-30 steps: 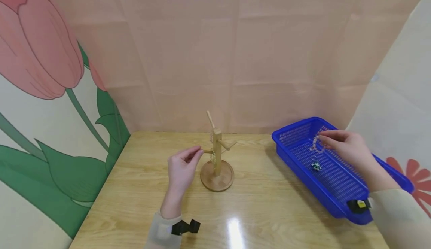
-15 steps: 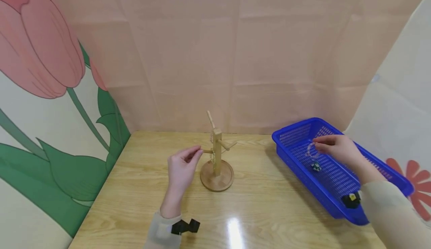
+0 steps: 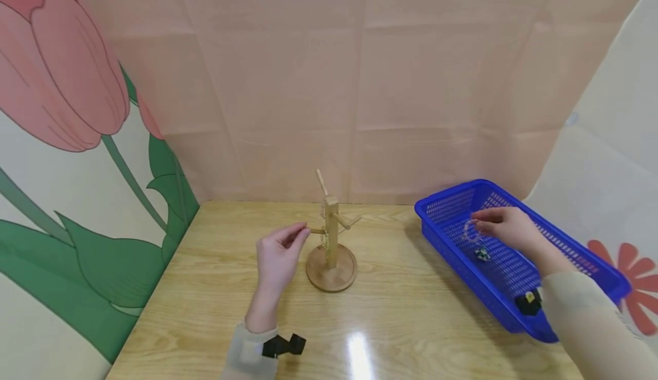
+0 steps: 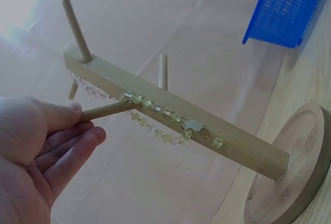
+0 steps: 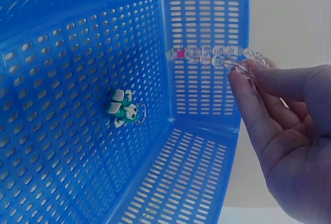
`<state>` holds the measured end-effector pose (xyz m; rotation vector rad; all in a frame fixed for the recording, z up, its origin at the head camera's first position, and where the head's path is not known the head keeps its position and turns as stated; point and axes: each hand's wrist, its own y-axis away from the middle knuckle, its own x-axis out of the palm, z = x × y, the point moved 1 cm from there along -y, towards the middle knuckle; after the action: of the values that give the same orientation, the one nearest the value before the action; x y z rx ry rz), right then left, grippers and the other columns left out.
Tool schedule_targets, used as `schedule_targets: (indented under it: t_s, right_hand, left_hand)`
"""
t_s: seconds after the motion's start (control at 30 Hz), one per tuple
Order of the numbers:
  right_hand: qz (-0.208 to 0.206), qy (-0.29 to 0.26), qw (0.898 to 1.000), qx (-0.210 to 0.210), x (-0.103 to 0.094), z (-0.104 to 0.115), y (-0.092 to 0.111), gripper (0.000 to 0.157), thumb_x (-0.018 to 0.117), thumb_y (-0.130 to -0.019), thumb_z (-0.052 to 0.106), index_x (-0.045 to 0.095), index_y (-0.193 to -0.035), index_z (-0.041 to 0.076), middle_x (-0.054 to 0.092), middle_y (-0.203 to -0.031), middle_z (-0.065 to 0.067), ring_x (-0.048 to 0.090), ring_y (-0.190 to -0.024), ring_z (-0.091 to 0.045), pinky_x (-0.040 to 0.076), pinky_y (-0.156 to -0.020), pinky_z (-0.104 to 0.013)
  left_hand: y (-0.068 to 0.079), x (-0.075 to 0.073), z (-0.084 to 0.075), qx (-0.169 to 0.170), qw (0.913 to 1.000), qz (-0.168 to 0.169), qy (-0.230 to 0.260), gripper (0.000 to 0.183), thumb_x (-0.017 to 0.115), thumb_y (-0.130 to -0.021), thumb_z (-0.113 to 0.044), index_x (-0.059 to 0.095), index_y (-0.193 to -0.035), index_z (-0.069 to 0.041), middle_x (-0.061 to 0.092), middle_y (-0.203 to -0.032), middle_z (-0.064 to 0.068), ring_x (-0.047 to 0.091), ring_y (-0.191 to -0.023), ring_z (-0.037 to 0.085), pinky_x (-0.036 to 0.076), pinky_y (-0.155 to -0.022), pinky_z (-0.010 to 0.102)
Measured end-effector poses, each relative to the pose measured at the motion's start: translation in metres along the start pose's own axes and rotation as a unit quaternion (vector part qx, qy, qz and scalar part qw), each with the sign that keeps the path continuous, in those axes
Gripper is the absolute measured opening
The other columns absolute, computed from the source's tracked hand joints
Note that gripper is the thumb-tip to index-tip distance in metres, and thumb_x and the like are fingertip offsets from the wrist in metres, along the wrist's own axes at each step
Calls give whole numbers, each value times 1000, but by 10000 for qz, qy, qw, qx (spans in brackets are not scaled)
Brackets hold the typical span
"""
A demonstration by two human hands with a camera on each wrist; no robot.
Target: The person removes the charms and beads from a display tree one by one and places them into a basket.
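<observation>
Over the blue basket (image 3: 509, 280), the right hand (image 3: 506, 227) pinches a clear-beaded bracelet (image 5: 206, 56) near a figurine keychain (image 5: 123, 110); the left hand (image 3: 277, 255) pinches a wooden stand (image 3: 333, 246) by the peg (image 4: 106, 112) bearing a yellow-beaded bracelet (image 4: 166, 113).

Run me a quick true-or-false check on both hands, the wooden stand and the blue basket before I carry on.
1. The left hand pinches a peg of the wooden stand. True.

2. The right hand grips the rim of the blue basket. False: it pinches a bracelet of mostly clear beads.

3. A bracelet with yellow beads hangs on the peg that the left hand pinches. True.

4. The green-and-white figure hangs on the stand. False: it lies in the basket.

5. In the head view, the basket is to the left of the stand. False: it is to the right.
</observation>
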<state>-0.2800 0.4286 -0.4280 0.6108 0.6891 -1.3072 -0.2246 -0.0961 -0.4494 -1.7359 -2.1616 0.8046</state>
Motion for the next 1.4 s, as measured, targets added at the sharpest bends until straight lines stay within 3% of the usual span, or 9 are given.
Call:
schedule_targets:
  t_s: [0.3,0.53,0.77,1.17,1.4]
  right_hand:
    - [236,127,9996,-91,3,-5,-2,38,63,-109,10,61,-139,-13,74,-122,-25,75,-104,-36,63,-80,-29]
    - [489,94,9984,-273,6,-9,-7,31,65,-107,5,66,-134,-12,77,-117,-20,76,-101,-33,63,-79,-28]
    - [727,-140,9966,-350,7,-9,-9,29,66,-105,1,68,-129,-15,77,-114,-21,76,-93,-12,65,-80,-29]
    - [1113,-267,9932,-193,7,-8,-10,31,64,-106,1,65,-131,-16,74,-120,-28,76,-105,-34,65,-85,-33]
    - [1247,-121,9921,-100,9,-16,-14,33,65,-107,6,65,-133,-15,74,-122,-26,75,-108,-36,64,-90,-41]
  left_hand:
    - [1,0,0,3,10000,31,8,12,84,-95,-9,84,-107,-5,82,-98,6,77,-81,18,63,-71,22]
    - [1,-1,0,46,10000,23,12,13,83,-95,-9,84,-107,-5,82,-99,6,77,-81,18,63,-71,22]
    - [1,-1,0,89,10000,4,2,13,84,-95,-10,84,-107,-5,82,-98,5,77,-81,18,62,-70,21]
    - [0,0,1,139,9999,13,-20,13,83,-95,-10,84,-108,-6,82,-99,5,77,-81,17,63,-70,22]
    - [0,0,1,173,9998,35,14,13,83,-96,-10,84,-108,-6,82,-99,5,78,-82,18,64,-70,24]
